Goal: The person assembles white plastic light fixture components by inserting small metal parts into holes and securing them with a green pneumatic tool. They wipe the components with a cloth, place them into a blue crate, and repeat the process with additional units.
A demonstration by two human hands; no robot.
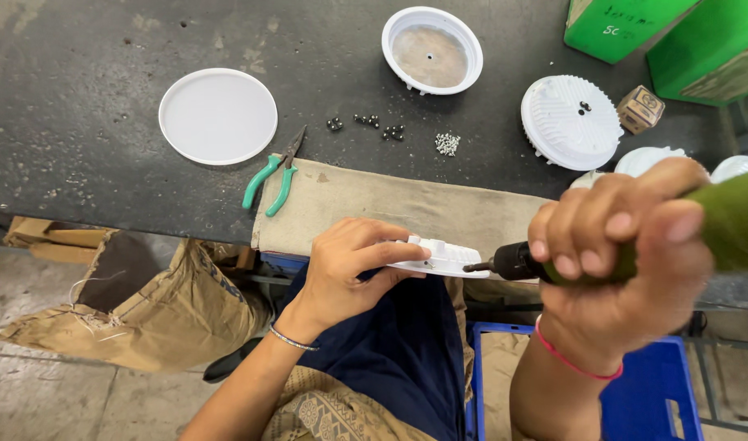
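The left hand (349, 265) pinched a white housing (443, 257) flat above the lap. To the housing's right, the right hand (619, 261) gripped a green driver (717, 224), its bit lying level and touching the housing's rim.

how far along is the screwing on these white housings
Done, apparently: one ribbed white housing sits face down on the bench. In hand: the left hand steadies another white housing while the right hand presses a green power screwdriver at its edge. Left: an open housing, a flat white disc, and loose screws.
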